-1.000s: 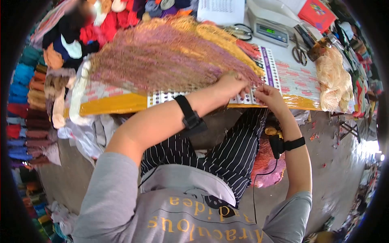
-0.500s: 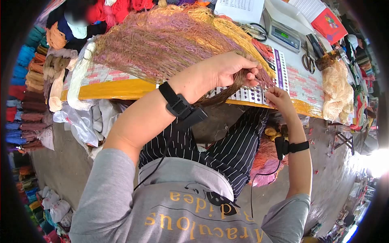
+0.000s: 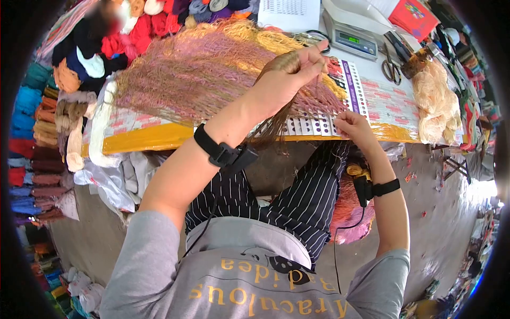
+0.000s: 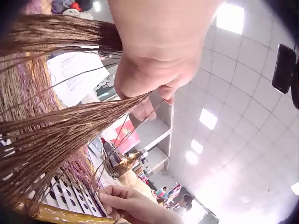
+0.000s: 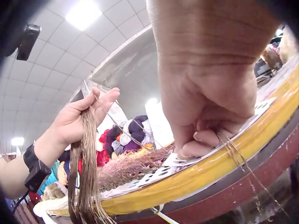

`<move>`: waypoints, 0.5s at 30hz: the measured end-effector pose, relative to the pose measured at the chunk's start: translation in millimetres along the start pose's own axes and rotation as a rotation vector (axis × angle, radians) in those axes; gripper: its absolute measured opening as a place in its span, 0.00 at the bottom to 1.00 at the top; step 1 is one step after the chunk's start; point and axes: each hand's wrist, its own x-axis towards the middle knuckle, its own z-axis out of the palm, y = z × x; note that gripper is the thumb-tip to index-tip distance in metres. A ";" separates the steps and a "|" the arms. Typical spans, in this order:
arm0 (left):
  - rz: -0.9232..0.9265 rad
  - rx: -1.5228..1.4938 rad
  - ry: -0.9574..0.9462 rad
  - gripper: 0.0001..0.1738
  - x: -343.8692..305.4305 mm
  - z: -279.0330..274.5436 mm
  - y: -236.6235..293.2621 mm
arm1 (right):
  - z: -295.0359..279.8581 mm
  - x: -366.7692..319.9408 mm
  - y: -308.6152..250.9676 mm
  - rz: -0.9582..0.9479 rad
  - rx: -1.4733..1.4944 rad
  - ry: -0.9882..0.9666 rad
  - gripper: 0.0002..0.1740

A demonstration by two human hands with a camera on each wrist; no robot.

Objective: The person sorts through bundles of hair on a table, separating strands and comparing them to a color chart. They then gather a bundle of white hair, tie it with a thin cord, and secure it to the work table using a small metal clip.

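Note:
My left hand (image 3: 295, 69) is raised over the table's front part, gripping a hank of brown thread (image 4: 70, 126) that hangs from it in long strands. A few thin strands run from it down toward my right hand (image 3: 353, 126). That hand pinches thread at the table's front edge, over a white card (image 5: 170, 163) with rows of dark holes; loose thread ends (image 5: 243, 161) hang below its fingers. Beside both hands lies a wide spread of pink, purple and brown threads (image 3: 191, 74), with yellow threads (image 3: 276, 41) behind.
A scale (image 3: 350, 40), scissors (image 3: 391, 72), a red booklet (image 3: 414, 18) and a printed sheet (image 3: 289, 13) lie at the back. Cream yarn (image 3: 435, 101) is on the right, a white hank (image 3: 101, 127) on the left. Coloured yarn piles surround the table (image 3: 143, 141).
My left hand has risen up and away from my right hand, with the brown thread lifted along with it. My right hand has stayed near the table's edge.

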 end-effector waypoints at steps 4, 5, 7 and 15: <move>-0.097 -0.261 0.072 0.14 2.0 7.0 -1.1 | -0.2 -1.7 2.9 -0.043 0.002 0.008 0.07; -0.166 -0.477 -0.011 0.18 3.1 0.2 -4.6 | -2.1 -0.4 8.9 -0.036 0.061 -0.002 0.07; -0.295 -0.703 -0.071 0.29 4.9 0.3 -17.6 | -3.1 -6.9 1.2 -0.028 0.148 0.007 0.07; -0.745 0.023 -0.254 0.11 -3.3 55.7 -78.4 | -5.9 -13.0 0.1 -0.095 0.276 -0.035 0.08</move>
